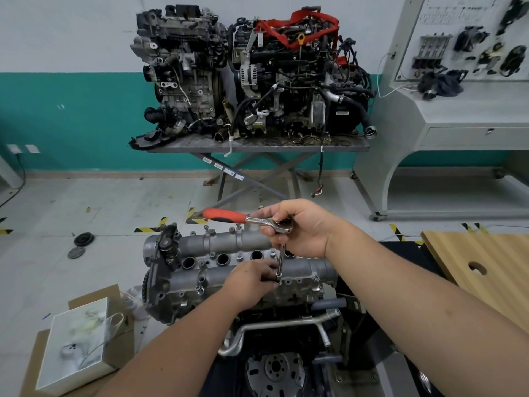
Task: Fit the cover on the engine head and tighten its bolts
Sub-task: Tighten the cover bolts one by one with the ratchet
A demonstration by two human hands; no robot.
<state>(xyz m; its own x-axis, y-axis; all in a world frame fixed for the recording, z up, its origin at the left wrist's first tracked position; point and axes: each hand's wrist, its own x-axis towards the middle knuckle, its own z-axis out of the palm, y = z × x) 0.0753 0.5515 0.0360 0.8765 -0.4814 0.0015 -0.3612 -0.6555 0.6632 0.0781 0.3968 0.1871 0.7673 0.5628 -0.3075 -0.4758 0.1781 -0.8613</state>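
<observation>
The ribbed grey cast-aluminium cover (252,270) sits on the engine head, bolts standing along its edges. The right hand (297,227) is closed over the head of the chrome ratchet with the red-and-black grip (226,216); the left hand (252,282) pinches the thin steel extension bar (281,260) low down, near a bolt on the near edge. If the bar leans, the socket could probably ride off the bolt head or start it cross-threaded; the left fingertips sit close enough to be nipped. The handle points left over open cover, so its swing looks free. The pale wooden tabletop (486,265) lies beside the right forearm, apart from it.
</observation>
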